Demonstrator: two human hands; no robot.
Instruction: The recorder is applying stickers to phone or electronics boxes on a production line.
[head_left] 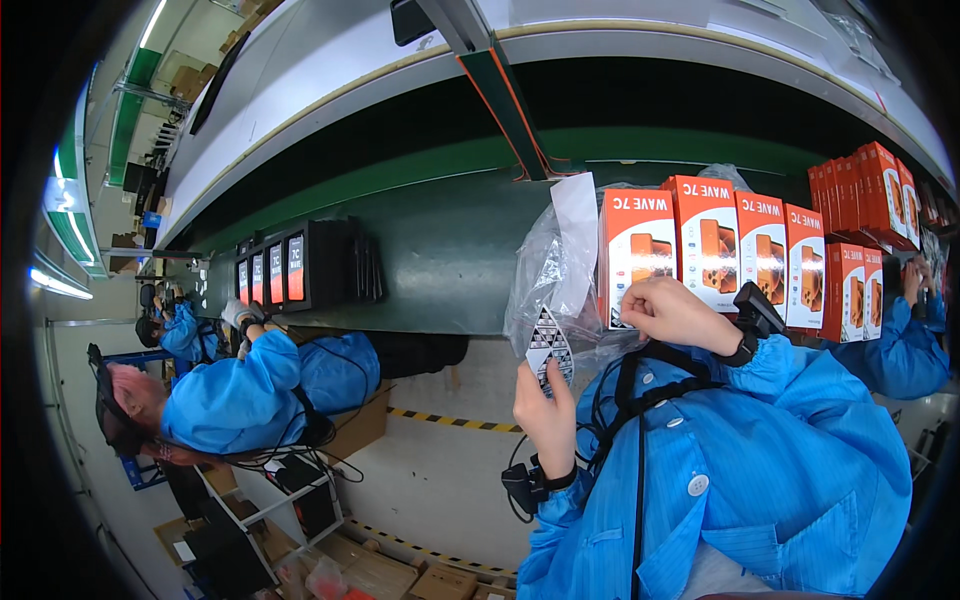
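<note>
My left hand [547, 418] pinches a white sheet of small dark triangular stickers [548, 343] between thumb and fingers, above the bench's near edge. My right hand [672, 314] is closed with its fingertips at the lower front of the leftmost orange-and-white phone box [640, 222]. Whatever those fingertips hold, if anything, is too small to make out. Three similar upright boxes [708, 235] stand in a row to the right of it. Crumpled clear plastic [540, 275] and a white paper strip [575, 235] lie left of the boxes, beyond the sticker sheet.
More orange boxes [880, 195] are stacked at the right, beside another person's hand [912, 280]. On the left, a gloved co-worker [240, 395] works by black trays holding phone-like items [295, 268]. A green post [510, 110] rises at the bench's [440, 270] back.
</note>
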